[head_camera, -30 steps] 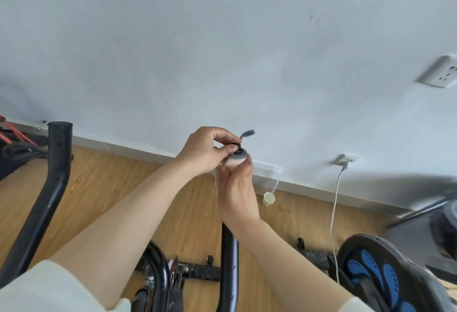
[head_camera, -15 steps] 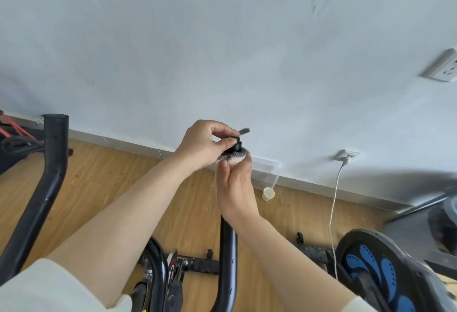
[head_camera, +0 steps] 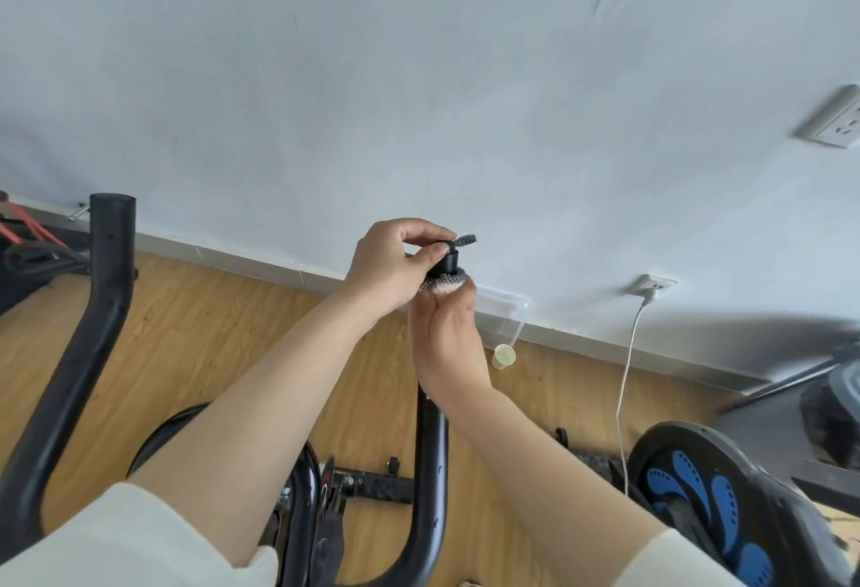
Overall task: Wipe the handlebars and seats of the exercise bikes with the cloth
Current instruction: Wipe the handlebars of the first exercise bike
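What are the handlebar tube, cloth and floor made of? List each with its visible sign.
Handlebar tube: likely painted metal, glossy black with highlights. Cloth: seemingly microfibre, nubbly grey face, fluffy pale underside. Floor: wood-look planks, visible grain; laminate or timber unclear.

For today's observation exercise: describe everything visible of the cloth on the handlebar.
The cloth is small, grey and knobbly on one side, pale and fluffy on the other. It is bunched in a ring round the top of the upright black handlebar. A grey strip of like texture sticks up beside the tip. The right hand wraps it from below, hiding most of it; the left hand pinches the handlebar's tip just above.
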